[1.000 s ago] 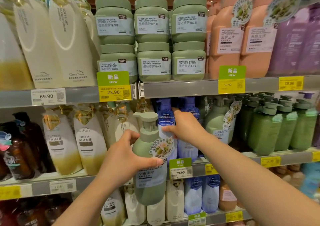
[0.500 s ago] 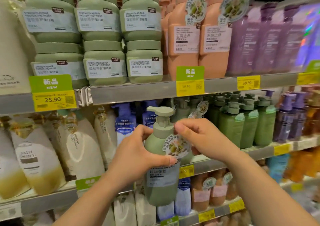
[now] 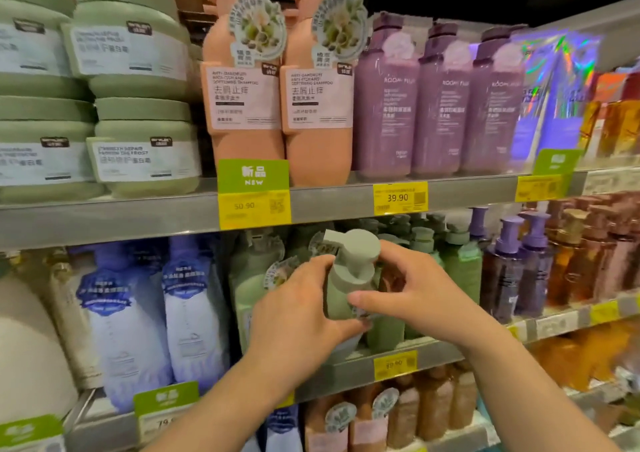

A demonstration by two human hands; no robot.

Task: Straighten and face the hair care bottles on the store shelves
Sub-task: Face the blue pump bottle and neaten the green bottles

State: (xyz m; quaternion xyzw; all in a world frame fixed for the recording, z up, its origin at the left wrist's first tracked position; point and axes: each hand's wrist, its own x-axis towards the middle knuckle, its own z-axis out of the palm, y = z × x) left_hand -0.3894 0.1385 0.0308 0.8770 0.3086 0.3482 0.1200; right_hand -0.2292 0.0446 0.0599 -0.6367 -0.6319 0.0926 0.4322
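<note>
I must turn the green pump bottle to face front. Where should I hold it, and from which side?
Grip the green pump bottle round its shoulder, from the front and both sides, as the left hand and right hand do. Neighbours crowd its sides lower down; the pump head would probably swivel.

- The green pump bottle [image 3: 346, 289] has its label and lower body hidden behind the left hand [image 3: 298, 316] and right hand [image 3: 415, 296].
- The price tag [image 3: 394, 365] under it is smeared (possibly 39.90).
- Green jars [image 3: 31, 147] are cut off at the left edge.
- The label print on the purple bottles [image 3: 440, 105] is too blurred to read.
</note>
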